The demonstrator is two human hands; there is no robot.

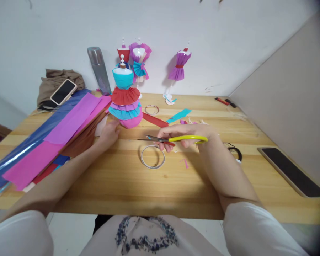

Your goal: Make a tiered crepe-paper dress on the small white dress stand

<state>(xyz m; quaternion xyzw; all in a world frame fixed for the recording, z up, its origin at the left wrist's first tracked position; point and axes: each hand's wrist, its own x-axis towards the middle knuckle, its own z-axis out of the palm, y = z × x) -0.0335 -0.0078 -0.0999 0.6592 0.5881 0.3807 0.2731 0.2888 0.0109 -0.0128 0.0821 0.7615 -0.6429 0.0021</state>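
Note:
My right hand (173, 135) is closed around a pair of scissors (186, 137) with yellow handles. Their blades point left, slightly apart, above a roll of clear tape (153, 167) lying on the table. A small red piece (170, 143) shows by the fingers; whether it belongs to the scissors is unclear. My left hand (110, 133) rests beside the pink hem of a small dress form (125, 96), which wears a turquoise top and red, purple, turquoise and pink ruffles. The left fingertips are too hidden to show whether they grip the hem.
Coloured crepe paper sheets (69, 124) cover the left side, near a phone (64, 91) and a steel flask (98, 69). Dressed forms, including a purple one (180, 67), stand against the wall. Red (156, 120) and turquoise strips (179, 116) lie mid-table; a dark-screened device (292, 172) sits right.

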